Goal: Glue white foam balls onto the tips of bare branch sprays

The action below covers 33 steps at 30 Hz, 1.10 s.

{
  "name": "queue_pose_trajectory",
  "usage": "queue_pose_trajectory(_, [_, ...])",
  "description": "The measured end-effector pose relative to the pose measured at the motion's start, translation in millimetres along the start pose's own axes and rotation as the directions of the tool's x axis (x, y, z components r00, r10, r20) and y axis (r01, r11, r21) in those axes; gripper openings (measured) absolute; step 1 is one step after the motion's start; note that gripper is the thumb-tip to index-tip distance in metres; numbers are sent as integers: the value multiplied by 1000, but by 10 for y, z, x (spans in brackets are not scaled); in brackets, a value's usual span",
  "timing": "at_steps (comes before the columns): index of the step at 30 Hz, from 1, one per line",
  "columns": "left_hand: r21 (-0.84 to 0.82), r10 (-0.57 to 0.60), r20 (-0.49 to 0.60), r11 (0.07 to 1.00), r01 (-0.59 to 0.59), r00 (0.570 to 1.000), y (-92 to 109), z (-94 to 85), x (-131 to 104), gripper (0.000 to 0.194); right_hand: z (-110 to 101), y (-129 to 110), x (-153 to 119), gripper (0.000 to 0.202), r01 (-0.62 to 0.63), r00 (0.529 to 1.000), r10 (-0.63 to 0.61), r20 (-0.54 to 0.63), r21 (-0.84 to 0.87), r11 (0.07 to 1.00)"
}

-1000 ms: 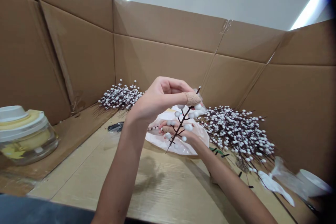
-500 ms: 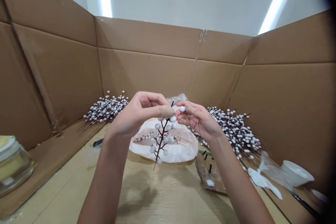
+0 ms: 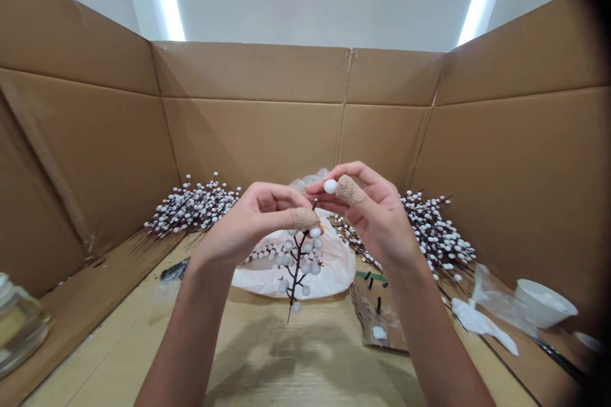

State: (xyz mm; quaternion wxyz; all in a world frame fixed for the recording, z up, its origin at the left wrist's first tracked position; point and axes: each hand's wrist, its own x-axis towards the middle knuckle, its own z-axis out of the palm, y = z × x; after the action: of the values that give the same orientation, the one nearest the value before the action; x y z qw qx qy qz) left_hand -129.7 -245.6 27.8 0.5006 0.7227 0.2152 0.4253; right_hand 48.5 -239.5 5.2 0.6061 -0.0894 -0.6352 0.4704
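My left hand [image 3: 277, 216] pinches the upper part of a dark twig [image 3: 296, 270] that hangs down with several white berries on its side stems. A tan wrap covers the thumb. Just above and to the right, my right hand [image 3: 370, 203], its thumb wrapped too, holds one loose white berry [image 3: 330, 186] between thumb and fingers, apart from the twig's tip. Behind the twig lies an open white plastic bag [image 3: 334, 267] with many small white berries inside.
Bunches of berried twigs lie at the back left [image 3: 195, 206] and right [image 3: 436, 232]. A cardboard piece [image 3: 382, 324] with black bits, a white bowl [image 3: 544, 303] and white tissue [image 3: 482, 324] are at right. A glass jar [image 3: 21, 324] stands far left.
My right hand has risen away from the twig's top with the white berry. My left hand and the twig sit slightly lower in view, and the camera view has shifted.
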Motion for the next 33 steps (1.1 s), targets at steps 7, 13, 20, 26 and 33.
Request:
queue_pose_trajectory(7, [10, -42, -40, 999, 42, 998, -1, 43, -2, 5, -29, -35, -34, 9, 37, 999, -35, 24, -92, 995])
queue_pose_trajectory(13, [85, -57, -64, 994, 62, 996, 26, 69, -15, 5, -53, -55, -44, 11, 48, 998, -42, 37, -186, 981])
queue_pose_trajectory(20, [90, -44, -54, 995, 49, 998, 41, 90, -14, 5, -58, -55, -49, 10, 59, 998, -51, 43, -201, 978])
queue_pose_trajectory(26, [129, -40, -112, 990, 55, 993, 43, 101, -40, 4, -54, -25, -44, 8, 50, 999, -44, 31, -194, 980])
queue_pose_trajectory(33, [212, -3, -130, 977, 31, 991, 70, 98, -70, 3, -39, 47, -25, 7, -1, 1000, 2, 13, -126, 992])
